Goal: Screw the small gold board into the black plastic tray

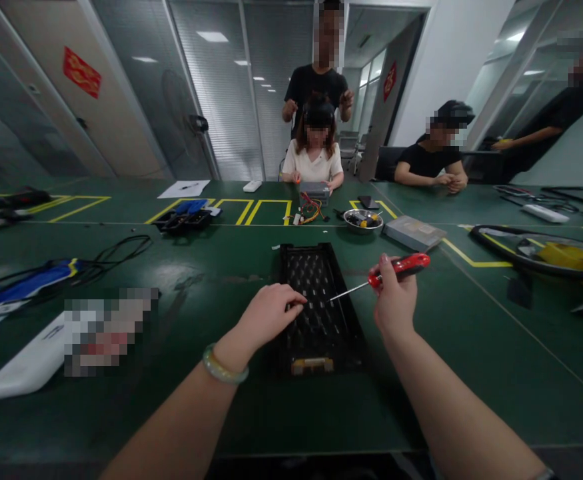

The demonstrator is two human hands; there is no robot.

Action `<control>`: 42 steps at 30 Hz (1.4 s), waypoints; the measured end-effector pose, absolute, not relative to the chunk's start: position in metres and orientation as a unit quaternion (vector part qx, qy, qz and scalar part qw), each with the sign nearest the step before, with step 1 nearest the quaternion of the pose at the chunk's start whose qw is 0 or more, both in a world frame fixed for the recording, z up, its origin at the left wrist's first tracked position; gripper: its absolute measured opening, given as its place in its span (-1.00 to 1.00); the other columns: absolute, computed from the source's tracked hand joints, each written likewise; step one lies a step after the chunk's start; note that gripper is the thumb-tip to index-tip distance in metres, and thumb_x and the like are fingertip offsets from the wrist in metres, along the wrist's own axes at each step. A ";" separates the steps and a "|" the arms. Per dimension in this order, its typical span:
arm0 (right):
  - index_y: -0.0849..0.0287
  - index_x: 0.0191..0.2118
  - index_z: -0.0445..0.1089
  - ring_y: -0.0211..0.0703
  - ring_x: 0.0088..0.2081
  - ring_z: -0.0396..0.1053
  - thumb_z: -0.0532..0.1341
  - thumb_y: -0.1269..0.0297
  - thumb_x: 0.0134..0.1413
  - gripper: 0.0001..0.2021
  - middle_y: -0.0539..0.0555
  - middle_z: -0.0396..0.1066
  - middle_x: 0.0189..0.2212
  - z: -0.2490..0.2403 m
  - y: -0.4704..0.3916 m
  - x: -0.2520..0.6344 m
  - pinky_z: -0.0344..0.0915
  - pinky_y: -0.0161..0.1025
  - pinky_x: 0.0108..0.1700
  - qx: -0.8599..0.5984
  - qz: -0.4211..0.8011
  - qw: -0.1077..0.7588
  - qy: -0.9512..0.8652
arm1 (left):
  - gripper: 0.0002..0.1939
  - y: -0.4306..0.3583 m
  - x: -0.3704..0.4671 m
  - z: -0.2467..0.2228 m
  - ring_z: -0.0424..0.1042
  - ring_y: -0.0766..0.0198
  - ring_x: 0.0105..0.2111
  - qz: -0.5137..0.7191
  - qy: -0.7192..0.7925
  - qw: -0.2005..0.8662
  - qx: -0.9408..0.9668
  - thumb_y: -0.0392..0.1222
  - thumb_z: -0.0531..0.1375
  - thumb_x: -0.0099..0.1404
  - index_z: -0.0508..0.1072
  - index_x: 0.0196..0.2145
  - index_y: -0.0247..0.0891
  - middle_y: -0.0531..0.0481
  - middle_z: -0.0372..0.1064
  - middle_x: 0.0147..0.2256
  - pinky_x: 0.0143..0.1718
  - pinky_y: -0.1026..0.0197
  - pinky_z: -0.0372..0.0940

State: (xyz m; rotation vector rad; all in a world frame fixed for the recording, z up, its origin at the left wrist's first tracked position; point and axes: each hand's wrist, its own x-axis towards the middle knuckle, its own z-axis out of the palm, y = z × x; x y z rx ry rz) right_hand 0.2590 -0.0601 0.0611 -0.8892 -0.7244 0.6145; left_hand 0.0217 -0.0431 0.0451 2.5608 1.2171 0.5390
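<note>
Red screwdriver fills the right hand; left hand, grip unclear, overlaps a black tray.

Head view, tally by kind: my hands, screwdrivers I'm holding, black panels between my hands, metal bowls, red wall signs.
Left hand and right hand: 2
Screwdriver: 1
Black panel: 1
Bowl: 1
Red signs: 2
Total: 7

We looked through one camera worn on the person's head, aimed forward and down over the tabletop. The forearms entered from the bottom edge, bringing the left hand and right hand close before us, near mid-view. Farther off, we took in a seated person facing us and the glass partition behind, uprights leaning at the sides.
</note>
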 end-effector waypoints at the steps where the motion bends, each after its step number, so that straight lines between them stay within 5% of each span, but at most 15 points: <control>1: 0.13 -0.26 0.27 -0.35 -0.51 0.33 0.36 0.07 0.04 -0.68 -0.08 0.39 -0.52 0.061 -0.062 0.258 0.14 -0.42 -0.54 -0.420 0.278 0.789 -0.353 | -0.79 -0.044 0.023 0.045 0.42 0.18 -0.12 0.177 0.405 0.126 0.888 -0.14 0.19 0.37 0.58 -0.11 -0.12 0.02 0.51 -0.16 0.00 0.09 0.24; 7: 0.13 -0.25 0.27 -0.24 -0.44 0.42 0.38 0.13 0.03 -0.69 -0.07 0.42 -0.50 0.060 -0.070 0.247 0.36 -0.23 -0.28 -0.447 0.244 0.734 -0.449 | -0.79 -0.053 0.035 0.044 0.41 0.21 -0.15 0.134 0.337 0.105 0.926 -0.17 0.19 0.38 0.58 -0.08 -0.03 0.05 0.49 -0.20 -0.05 0.11 0.21; 30: 0.09 -0.23 0.26 -0.11 -0.45 0.42 0.32 0.08 0.09 -0.72 -0.05 0.43 -0.50 0.047 -0.068 0.249 0.33 -0.12 -0.31 -0.511 0.201 0.645 -0.532 | -0.91 -0.050 0.060 0.036 0.45 0.19 -0.17 0.124 0.334 0.123 0.926 -0.17 0.27 0.30 0.59 -0.26 -0.14 0.03 0.51 -0.26 -0.03 0.13 0.26; 42: 0.07 -0.26 0.26 -0.13 -0.46 0.41 0.31 0.07 0.11 -0.74 -0.05 0.41 -0.51 0.051 -0.070 0.247 0.33 -0.11 -0.31 -0.492 0.203 0.653 -0.539 | -0.89 -0.063 0.047 0.052 0.46 0.28 -0.23 0.248 0.370 0.323 0.835 -0.13 0.25 0.32 0.49 -0.25 -0.20 0.07 0.50 -0.24 -0.15 0.22 0.31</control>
